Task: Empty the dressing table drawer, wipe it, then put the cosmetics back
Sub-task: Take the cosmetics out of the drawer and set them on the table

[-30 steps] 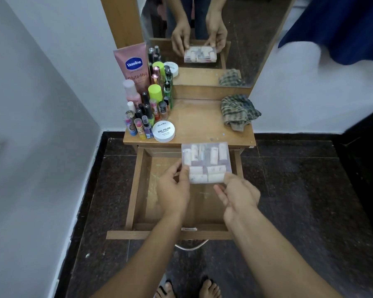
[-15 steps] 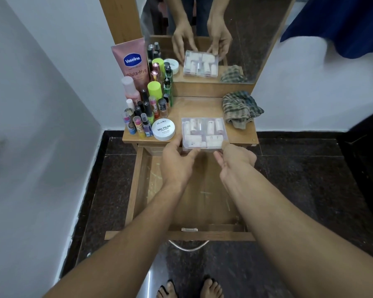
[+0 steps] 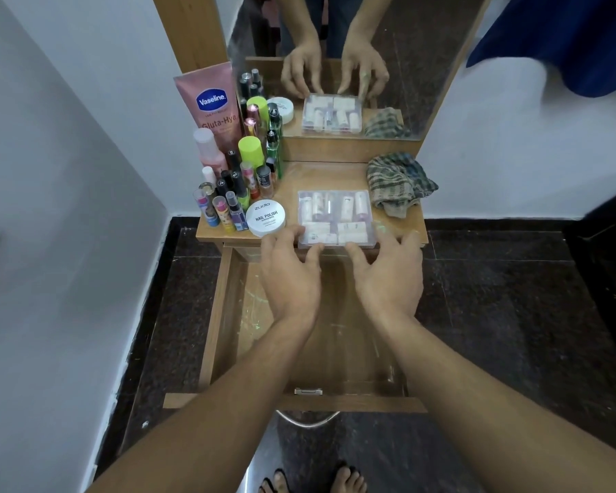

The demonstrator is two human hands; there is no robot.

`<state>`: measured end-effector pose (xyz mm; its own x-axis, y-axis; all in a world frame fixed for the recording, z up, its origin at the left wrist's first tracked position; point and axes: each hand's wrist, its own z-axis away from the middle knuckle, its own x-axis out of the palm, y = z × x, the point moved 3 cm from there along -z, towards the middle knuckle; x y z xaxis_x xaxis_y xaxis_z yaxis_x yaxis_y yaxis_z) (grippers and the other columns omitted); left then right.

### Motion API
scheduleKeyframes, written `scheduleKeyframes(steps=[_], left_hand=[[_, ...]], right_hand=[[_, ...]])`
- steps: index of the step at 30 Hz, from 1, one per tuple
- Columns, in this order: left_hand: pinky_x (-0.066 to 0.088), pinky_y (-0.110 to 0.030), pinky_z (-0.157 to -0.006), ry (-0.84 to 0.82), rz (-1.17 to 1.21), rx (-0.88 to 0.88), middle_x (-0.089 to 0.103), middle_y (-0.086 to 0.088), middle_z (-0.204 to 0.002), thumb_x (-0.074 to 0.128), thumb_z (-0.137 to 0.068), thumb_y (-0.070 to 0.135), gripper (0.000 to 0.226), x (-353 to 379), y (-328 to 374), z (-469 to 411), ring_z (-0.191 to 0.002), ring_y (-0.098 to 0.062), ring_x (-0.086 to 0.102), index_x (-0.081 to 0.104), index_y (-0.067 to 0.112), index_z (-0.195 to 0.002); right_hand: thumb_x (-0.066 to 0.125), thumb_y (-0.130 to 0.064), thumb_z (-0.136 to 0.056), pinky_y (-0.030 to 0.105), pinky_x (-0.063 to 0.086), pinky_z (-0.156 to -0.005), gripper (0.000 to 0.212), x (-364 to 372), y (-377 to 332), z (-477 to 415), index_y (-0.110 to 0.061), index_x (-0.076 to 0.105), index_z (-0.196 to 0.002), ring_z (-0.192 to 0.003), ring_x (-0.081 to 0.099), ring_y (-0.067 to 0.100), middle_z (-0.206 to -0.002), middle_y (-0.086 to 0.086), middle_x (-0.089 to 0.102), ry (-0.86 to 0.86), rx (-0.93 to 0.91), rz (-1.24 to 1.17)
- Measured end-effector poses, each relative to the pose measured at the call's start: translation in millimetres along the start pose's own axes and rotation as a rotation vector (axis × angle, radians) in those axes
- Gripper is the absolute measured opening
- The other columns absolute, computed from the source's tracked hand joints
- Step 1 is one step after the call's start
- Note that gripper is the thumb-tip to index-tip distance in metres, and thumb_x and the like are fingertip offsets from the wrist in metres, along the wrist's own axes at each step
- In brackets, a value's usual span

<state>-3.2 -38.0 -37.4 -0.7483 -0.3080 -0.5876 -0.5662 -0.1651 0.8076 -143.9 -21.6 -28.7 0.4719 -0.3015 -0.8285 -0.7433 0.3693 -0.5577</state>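
A clear plastic box of small cosmetic bottles (image 3: 335, 217) lies flat on the wooden dressing table top (image 3: 320, 176), at its front edge. My left hand (image 3: 288, 275) touches the box's near left corner with thumb and fingertips. My right hand (image 3: 388, 275) is spread at the near right edge, its fingers relaxed and not curled round the box. Below both hands the pulled-out drawer (image 3: 338, 350) shows a bare wooden bottom with pale scuff marks and nothing in it that I can see.
A cluster of small bottles (image 3: 235, 186), a pink Vaseline tube (image 3: 210, 104) and a white nail polish tub (image 3: 266, 218) crowd the table's left side. A checked cloth (image 3: 395, 183) lies crumpled at the right. The mirror (image 3: 406, 48) stands behind; a wall is at the left.
Both hands carried the plastic box up from over the drawer, set it on the table top and loosened their hold; the fingers now only touch its near edge.
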Motion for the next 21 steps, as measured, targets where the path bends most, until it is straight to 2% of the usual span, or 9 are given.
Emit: scheduleKeyframes(steps=[2,6,9,14,17,21], left_hand=[[0.044,-0.026,-0.082,0.009,-0.027,0.009,0.058,0.004,-0.114,0.076,-0.09,0.032,0.035,1.6,1.1,-0.9,-0.092,-0.017,0.063,0.068,0.025,-0.124],[0.04,-0.027,-0.081,0.023,-0.08,-0.009,0.057,0.004,-0.121,0.069,-0.095,0.034,0.034,5.6,9.1,-7.6,-0.099,-0.02,0.063,0.067,0.028,-0.129],[0.044,-0.033,-0.083,0.028,-0.131,-0.024,0.057,0.004,-0.127,0.064,-0.099,0.031,0.033,10.3,17.6,-17.9,-0.103,-0.023,0.062,0.066,0.028,-0.132],[0.038,-0.03,-0.074,0.026,-0.218,-0.029,0.056,0.006,-0.129,0.059,-0.101,0.029,0.03,15.5,24.8,-33.6,-0.098,-0.024,0.064,0.067,0.03,-0.13],[0.037,-0.032,-0.072,0.024,-0.251,-0.034,0.056,0.007,-0.128,0.057,-0.102,0.03,0.029,16.9,26.8,-40.3,-0.098,-0.023,0.063,0.068,0.032,-0.129],[0.037,-0.032,-0.072,0.025,-0.25,-0.04,0.056,0.008,-0.128,0.057,-0.103,0.029,0.028,18.3,27.5,-45.0,-0.098,-0.021,0.062,0.068,0.031,-0.128]], right_hand=[[0.065,-0.044,-0.096,0.037,0.05,-0.084,0.044,4.2,1.5,-4.8,-0.024,0.064,-0.136,-0.117,0.051,0.023,-0.124,0.002,0.048,-0.013,-0.109,0.025],[0.063,-0.037,-0.098,0.04,0.052,-0.088,0.039,7.7,-3.5,-22.4,-0.021,0.067,-0.134,-0.117,0.056,0.025,-0.127,0.004,0.053,-0.03,-0.169,0.034],[0.062,-0.037,-0.099,0.04,0.052,-0.087,0.036,9.2,-8.7,-33.9,-0.019,0.069,-0.13,-0.113,0.058,0.027,-0.127,0.005,0.054,-0.035,-0.182,0.038],[0.062,-0.039,-0.099,0.031,0.042,-0.081,0.032,15.9,-12.3,-54.3,-0.019,0.072,-0.121,-0.107,0.057,0.023,-0.124,0.002,0.055,-0.03,-0.18,0.053],[0.063,-0.036,-0.1,0.031,0.044,-0.083,0.03,18.2,-15.4,-60.1,-0.018,0.072,-0.121,-0.106,0.058,0.024,-0.125,0.004,0.055,-0.011,-0.207,0.081],[0.062,-0.039,-0.099,0.025,0.038,-0.08,0.032,23.2,-12.9,-65.8,-0.019,0.071,-0.122,-0.1,0.052,0.017,-0.118,-0.002,0.047,-0.018,-0.171,0.033]])
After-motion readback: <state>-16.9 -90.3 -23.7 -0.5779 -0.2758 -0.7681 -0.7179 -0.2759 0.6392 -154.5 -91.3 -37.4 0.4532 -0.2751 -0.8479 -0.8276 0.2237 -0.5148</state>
